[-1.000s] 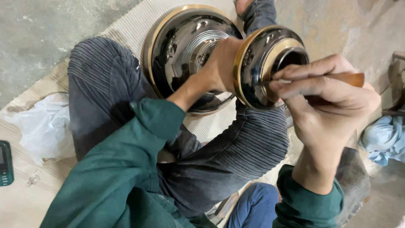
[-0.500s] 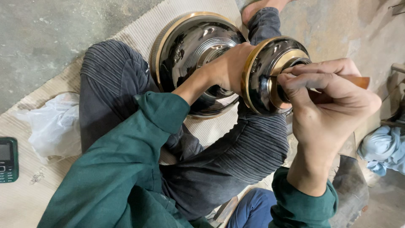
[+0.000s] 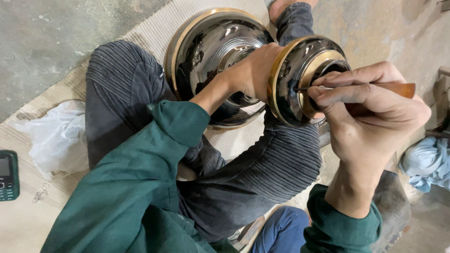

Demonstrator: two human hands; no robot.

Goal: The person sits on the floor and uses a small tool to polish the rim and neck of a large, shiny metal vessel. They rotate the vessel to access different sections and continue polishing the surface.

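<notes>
Looking down from the head camera, a person in green sleeves and dark ribbed trousers sits cross-legged on a pale ribbed floor mat [image 3: 243, 145] spread over a rough grey concrete floor [image 3: 56, 42].

The glossy black metal vessel with brass-coloured rims [image 3: 220, 51], shaped like two bowls joined by a narrow waist, lies on its side across the person's lap, its smaller mouth turned toward the camera. The left hand [image 3: 255, 70] is wrapped around that waist, its grip closed on the vessel between the wide bowl and the smaller one. Just right of the vessel, the right hand [image 3: 370, 112] pinches a thin tool with a brown wooden handle [image 3: 396, 88], its grip closed on it; the tool's dark tip touches the brass ring at the vessel's small mouth.

Well left of the vessel, a crumpled white plastic bag [image 3: 56, 138] lies on the mat, and farther left, at the picture's edge, a small dark green keypad phone [image 3: 8, 174]. Right of the vessel, beyond the right hand, a bunched light-blue cloth [image 3: 426, 161] rests on the floor. Below the vessel, near the lower edge, a blue fabric bundle [image 3: 281, 229] shows between the trousers and the right sleeve.
</notes>
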